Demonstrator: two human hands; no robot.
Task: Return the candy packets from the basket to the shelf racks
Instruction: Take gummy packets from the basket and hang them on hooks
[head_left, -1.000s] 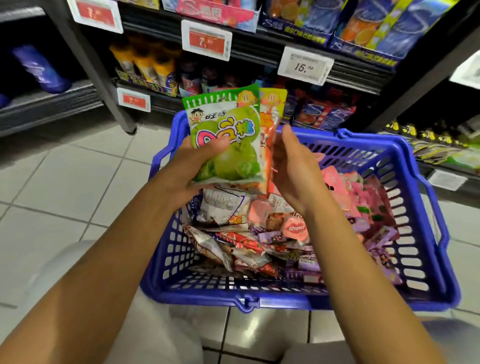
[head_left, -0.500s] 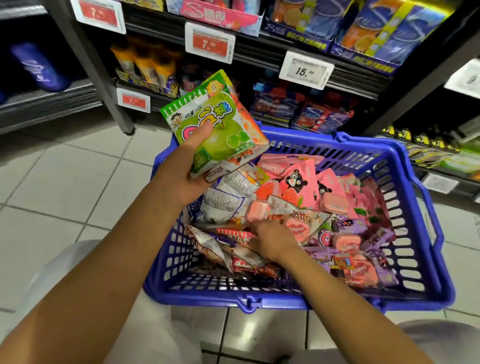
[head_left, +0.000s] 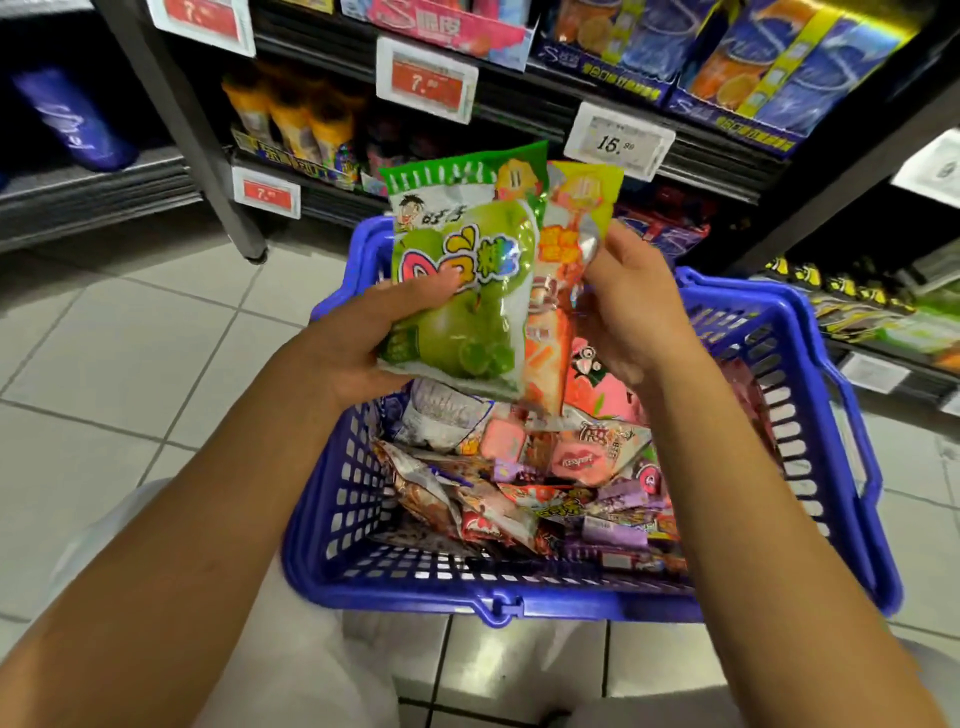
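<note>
The light is even and fairly bright over the floor tiles, which look pale and flat, with a faint sheen on the tile below the basket. The shelves are dim underneath, and the goods set deep in them sink into shadow. Glare streaks the glossy green packet and the foil edge of the orange packet beside it. The wide lens bends the view: the shelf post leans and the corners stretch. The forearms and the basket's right side are soft with motion blur. The price tags read clearly.
</note>
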